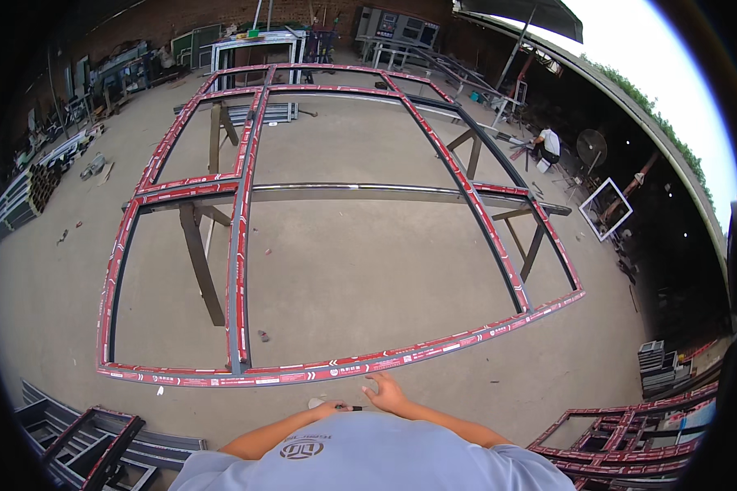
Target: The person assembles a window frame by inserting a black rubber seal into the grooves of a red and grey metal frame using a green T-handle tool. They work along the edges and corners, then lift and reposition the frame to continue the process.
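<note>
A large window frame [319, 375], wrapped in red and white protective film over dark grey profiles, lies flat in front of me on wooden trestles. My left hand [331, 410] is closed near my shirt front, short of the frame's near edge. A small dark thing [355, 408] sticks out from its fingers; its kind is too small to make out. My right hand [386, 396] is beside it, fingers apart and stretched toward the near rail. Whether its fingertips touch the rail I cannot tell.
A wooden trestle leg [201, 266] stands under the frame's left side. More film-wrapped frames [630, 425] lie at the near right, grey frames [98, 442] at the near left. Profiles [24, 192] are stacked far left. A person [549, 143] crouches by a fan [591, 147].
</note>
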The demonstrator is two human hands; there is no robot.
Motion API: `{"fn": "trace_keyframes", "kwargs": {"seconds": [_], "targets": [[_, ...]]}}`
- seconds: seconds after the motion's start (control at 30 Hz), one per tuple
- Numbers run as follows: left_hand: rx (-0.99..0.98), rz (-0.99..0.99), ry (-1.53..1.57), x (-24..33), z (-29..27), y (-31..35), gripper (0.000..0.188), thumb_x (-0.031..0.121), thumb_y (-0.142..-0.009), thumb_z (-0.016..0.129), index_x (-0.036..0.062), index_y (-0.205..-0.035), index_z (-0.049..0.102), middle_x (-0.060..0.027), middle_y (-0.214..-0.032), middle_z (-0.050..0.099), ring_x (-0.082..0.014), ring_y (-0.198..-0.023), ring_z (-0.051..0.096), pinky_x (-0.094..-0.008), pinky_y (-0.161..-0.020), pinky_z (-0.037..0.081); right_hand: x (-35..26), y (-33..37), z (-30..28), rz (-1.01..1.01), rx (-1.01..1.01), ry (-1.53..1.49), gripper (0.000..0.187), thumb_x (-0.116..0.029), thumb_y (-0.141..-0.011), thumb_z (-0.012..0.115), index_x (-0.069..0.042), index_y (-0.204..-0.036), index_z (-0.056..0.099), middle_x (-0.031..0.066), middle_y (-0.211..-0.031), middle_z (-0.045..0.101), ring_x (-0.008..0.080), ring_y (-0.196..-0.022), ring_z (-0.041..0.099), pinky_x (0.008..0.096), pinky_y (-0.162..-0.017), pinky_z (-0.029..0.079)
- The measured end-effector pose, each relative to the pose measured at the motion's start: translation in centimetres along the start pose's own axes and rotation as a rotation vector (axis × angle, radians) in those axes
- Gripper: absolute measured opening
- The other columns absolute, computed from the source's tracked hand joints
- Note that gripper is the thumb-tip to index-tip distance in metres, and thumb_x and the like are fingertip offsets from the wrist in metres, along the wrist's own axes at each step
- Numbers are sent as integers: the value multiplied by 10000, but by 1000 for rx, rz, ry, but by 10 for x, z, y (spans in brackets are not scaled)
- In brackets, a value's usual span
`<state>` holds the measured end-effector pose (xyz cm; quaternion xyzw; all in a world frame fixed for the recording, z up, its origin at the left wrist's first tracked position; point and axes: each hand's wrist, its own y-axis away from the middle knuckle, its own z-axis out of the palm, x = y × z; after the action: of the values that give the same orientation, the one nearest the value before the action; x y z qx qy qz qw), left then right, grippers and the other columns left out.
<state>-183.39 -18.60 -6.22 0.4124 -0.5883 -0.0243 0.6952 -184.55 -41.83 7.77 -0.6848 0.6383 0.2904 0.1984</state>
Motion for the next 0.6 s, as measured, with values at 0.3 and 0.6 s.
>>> {"fn": "trace_keyframes", "kwargs": {"seconds": [0.3, 0.6], "targets": [[-23, 101, 147, 139, 92, 10, 516, 331, -1139, 499, 24, -1554, 488, -142, -1313, 700, -228, -1174, 678, -366, -996, 531, 45, 146, -5, 69, 115, -403, 354, -241, -938, 757, -62, -1240, 712, 149, -1144, 727, 342, -1052, 711, 453, -897, 578], [-377, 91, 105, 211, 222, 0, 568, 315, -1127, 550, 95, -1628, 397, -134, -1497, 579, -246, -1261, 644, -376, -1051, 538, 88, 291, -45, 255, 554, -243, 297, -195, -870, 792, -62, -1133, 752, 127, -1115, 709, 345, -1085, 673, 459, -896, 559]]}}
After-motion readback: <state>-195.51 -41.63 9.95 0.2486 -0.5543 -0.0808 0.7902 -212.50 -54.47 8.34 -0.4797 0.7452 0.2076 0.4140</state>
